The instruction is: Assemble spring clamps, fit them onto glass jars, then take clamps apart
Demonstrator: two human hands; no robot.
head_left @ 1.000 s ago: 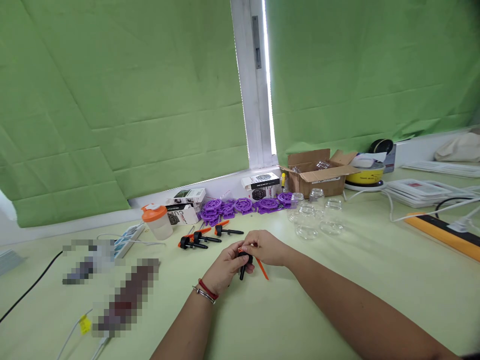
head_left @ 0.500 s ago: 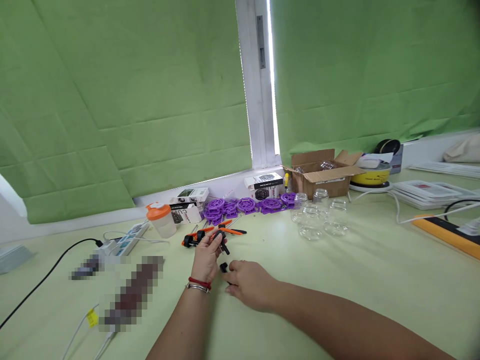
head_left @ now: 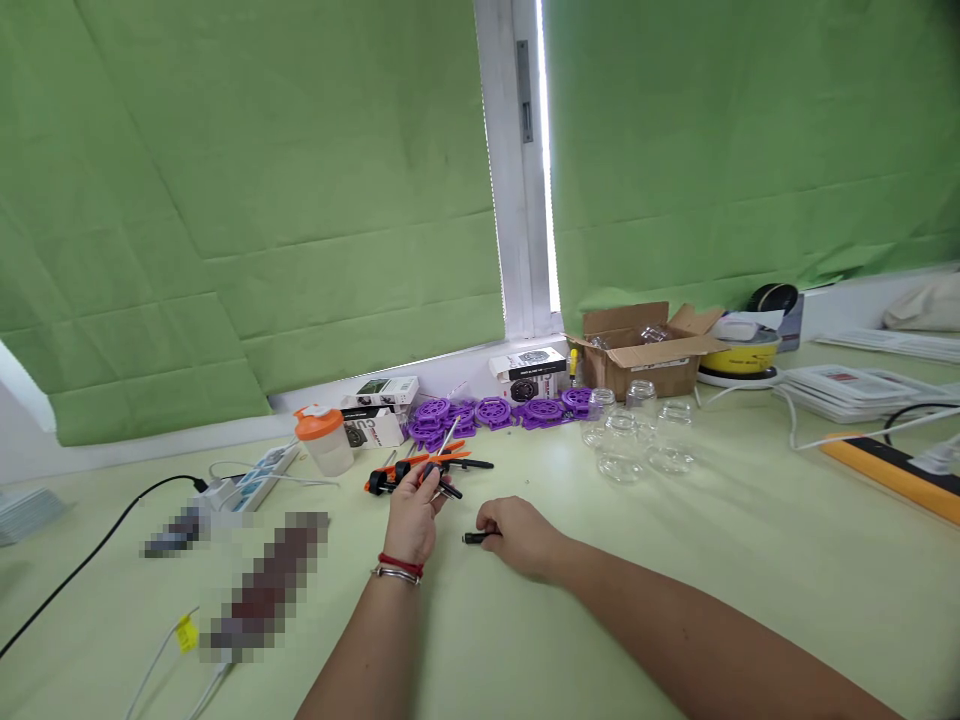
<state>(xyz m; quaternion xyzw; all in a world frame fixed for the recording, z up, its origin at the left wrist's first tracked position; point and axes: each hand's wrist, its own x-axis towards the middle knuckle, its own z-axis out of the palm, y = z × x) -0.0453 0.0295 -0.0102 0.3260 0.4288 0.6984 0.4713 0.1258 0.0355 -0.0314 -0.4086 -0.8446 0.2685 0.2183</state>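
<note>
Left hand: thumb and fingers closed on a dark handle-like assembly, its black rod angled down toward the right; a thin silvery shaft rises behind, and whether it or the orange strip alongside belongs to the held piece cannot be told. Right hand: fingers curled and closed on a small black cylinder, held low over the table, free end pointing left; contact with the surface unclear. The two held pieces are apart. Handling, as judged: a light pinch near the cylinder's end would leave its tip in view; the left grip is best kept firm on the thick head, the slim rod spared sideways strain, and the wrist clear of the neighbouring parts. Just beyond the left hand: further black-and-orange assemblies, rounded black heads, narrow tapering orange strips, overlapping. Behind: purple spoked discs, matt, openwork, plastic by their look, in a loose row. To the right: clear jars, smooth, rounded, glass or plastic not determinable; a carton, brown corrugated board, flaps open. To the left: one shaker bottle, translucent body, glossy orange lid, upright.
</note>
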